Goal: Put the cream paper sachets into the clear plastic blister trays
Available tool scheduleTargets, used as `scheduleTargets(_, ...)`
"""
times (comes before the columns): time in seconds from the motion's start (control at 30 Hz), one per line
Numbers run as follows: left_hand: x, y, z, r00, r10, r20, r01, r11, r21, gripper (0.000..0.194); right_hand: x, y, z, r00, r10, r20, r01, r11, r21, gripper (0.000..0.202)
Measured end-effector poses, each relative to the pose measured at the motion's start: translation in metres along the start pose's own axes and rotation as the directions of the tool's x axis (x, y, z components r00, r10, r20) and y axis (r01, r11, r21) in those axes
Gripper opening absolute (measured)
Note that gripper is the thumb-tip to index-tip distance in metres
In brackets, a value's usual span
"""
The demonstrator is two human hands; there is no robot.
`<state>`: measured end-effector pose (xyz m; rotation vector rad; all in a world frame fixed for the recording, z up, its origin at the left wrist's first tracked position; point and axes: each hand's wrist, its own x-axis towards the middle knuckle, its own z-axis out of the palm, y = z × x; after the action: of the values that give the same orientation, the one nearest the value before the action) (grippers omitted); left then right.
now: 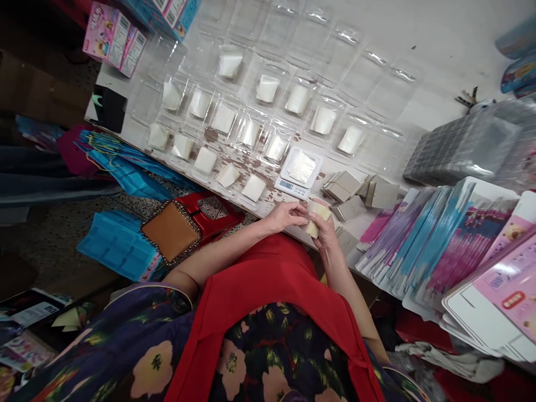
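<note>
In front of my red apron, my right hand is wrapped round a curved stack of pale yellow sheets. The fingers of my left hand are pinched together at the left edge of this stack. Just beyond my hands stands a white digital scale with a pale, shiny stack of sheets on its plate. Rows of clear plastic trays spread over the table, and several of them hold similar pale stacks. To the right of the scale lie small grey-beige bundles.
Pink and blue flat printed cartons stand in a row at the right, before a pile of nested clear trays. Printed boxes sit at the far left corner. A red stool stands left of the worn white table.
</note>
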<state>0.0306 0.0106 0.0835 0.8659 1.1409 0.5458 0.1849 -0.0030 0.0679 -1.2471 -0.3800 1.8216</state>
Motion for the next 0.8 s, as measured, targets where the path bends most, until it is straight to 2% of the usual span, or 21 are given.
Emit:
scheduleTargets(0.13,-0.003,0.012,0.0,0.999,0.025,0.019,-0.028,0.99,0.141,0.019,-0.005,-0.005,0.005,0.997,0.013,0.072,-0.01,0.999,-0.033,0.053)
scheduleTargets(0.27,-0.009,0.025,0.002,0.988,0.153,-0.018,-0.135,0.914,0.382,0.011,-0.007,-0.008,0.008,0.993,0.012,0.115,-0.007,0.999,-0.045,0.052)
scheduleTargets(0.37,-0.009,0.027,0.004,0.978,0.204,-0.038,-0.169,0.891,0.422,0.01,-0.006,-0.009,0.009,0.99,0.019,0.138,-0.015,0.999,-0.034,0.053)
scheduleTargets(0.47,-0.007,0.025,0.002,0.985,0.163,-0.051,-0.14,0.939,0.313,0.009,-0.005,-0.011,0.009,0.992,-0.002,0.124,0.009,0.998,-0.057,0.055)
scheduleTargets(0.53,-0.006,0.024,-0.001,0.997,0.074,-0.029,-0.07,0.99,0.122,0.015,-0.004,-0.013,0.008,0.996,-0.043,0.08,0.051,0.994,-0.101,0.055)
scheduleTargets(0.63,-0.003,0.025,-0.005,0.997,-0.067,0.035,0.071,0.99,-0.124,0.031,-0.005,-0.016,0.007,0.993,-0.109,0.039,0.114,0.973,-0.199,0.056)
scheduleTargets(0.7,-0.001,0.027,-0.005,0.993,-0.116,0.009,0.116,0.981,-0.158,0.032,-0.005,-0.017,0.006,0.989,-0.143,0.045,0.15,0.951,-0.269,0.057)
scheduleTargets(0.8,0.003,0.027,-0.002,0.989,-0.13,-0.068,0.119,0.983,-0.139,0.022,-0.006,-0.016,0.006,0.983,-0.175,0.052,0.182,0.925,-0.333,0.057)
